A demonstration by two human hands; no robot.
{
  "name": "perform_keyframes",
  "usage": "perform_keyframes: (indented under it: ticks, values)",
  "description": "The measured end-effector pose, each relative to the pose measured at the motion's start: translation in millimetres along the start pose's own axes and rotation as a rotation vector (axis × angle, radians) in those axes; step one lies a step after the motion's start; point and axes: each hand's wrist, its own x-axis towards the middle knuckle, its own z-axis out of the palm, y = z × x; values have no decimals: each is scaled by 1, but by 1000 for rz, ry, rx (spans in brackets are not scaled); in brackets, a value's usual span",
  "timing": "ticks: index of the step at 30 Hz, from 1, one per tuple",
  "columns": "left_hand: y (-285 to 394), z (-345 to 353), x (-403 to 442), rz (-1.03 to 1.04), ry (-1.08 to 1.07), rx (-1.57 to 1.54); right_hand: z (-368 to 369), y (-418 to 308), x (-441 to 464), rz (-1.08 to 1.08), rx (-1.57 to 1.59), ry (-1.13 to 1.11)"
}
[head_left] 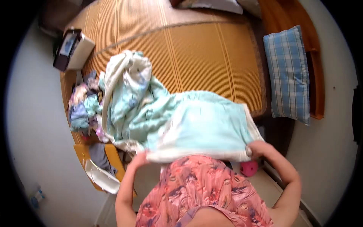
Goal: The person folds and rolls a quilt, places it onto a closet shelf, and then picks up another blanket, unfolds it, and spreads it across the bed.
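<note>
A mint-green quilt (211, 117) with white edging is stretched between my two hands in front of my body. My left hand (140, 159) is closed on the near white edge at its left. At the near right corner, my right hand (258, 148) grips the same quilt. The part between my hands is spread fairly flat and slightly blurred. Toward the left, the rest of the quilt lies bunched up on the bed mat, its pale patterned side partly turned up.
A woven bamboo mat (204, 56) covers the bed. A blue plaid pillow (289, 75) leans by the wooden headboard (315, 75) at right. Piled clothes (84, 108) lie at left, near a white box (80, 53). A yellow chair (115, 157) holds a white tray (102, 178). Something pink (249, 168) is on the floor.
</note>
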Motion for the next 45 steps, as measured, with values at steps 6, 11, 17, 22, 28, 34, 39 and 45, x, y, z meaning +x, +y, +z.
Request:
perform_keyframes:
  ticks: [6,11,17,22,28,34,39,45]
  values:
    - [70,-176,86,-201,110,665,-149,31,15,161,-24,409]
    - [267,-468,6,26,1205,1380,-319,78,-135,447,-13,1696]
    - [351,-454,-93,295,1729,1023,-307,67,-246,-219,252,2250]
    - [266,-394,-19,351,1503,1040,-247,141,-144,-561,321,2153]
    - [221,-239,90,337,944,716,-136,164,-1,-81,320,1982]
    - [135,-111,193,357,546,798,-21,181,175,207,370,1715]
    - [104,-36,226,233,387,765,51,197,280,217,426,1609]
    - [110,-32,219,195,192,693,46,219,305,295,316,1479]
